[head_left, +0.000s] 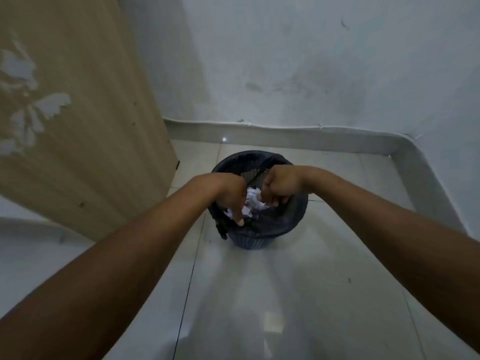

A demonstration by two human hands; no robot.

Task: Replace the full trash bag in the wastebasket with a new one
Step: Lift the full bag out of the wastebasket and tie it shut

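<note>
the wastebasket [259, 242], a dark mesh bin, stands on the tiled floor [259, 307] close to the room's corner, lined with a black trash bag [275, 224] whose edge is folded over the rim. inside the bag lies a heap of crumpled white paper [253, 201], reaching near the top. the right hand [280, 185] is curled into a fist above the far side of the opening and grips a strip of the bag that runs taut up from the rim. the left hand [228, 198] hangs over the near-left rim with its fingers bent down into the bag's gathered edge; whether they pinch the plastic i cannot tell. just left of the bin rises a tan wooden panel [78, 113] with patches of its finish peeled. behind it a pale baseboard [285, 132] runs below a scuffed wall [311, 61]. open floor lies before the bin and to its right.
</note>
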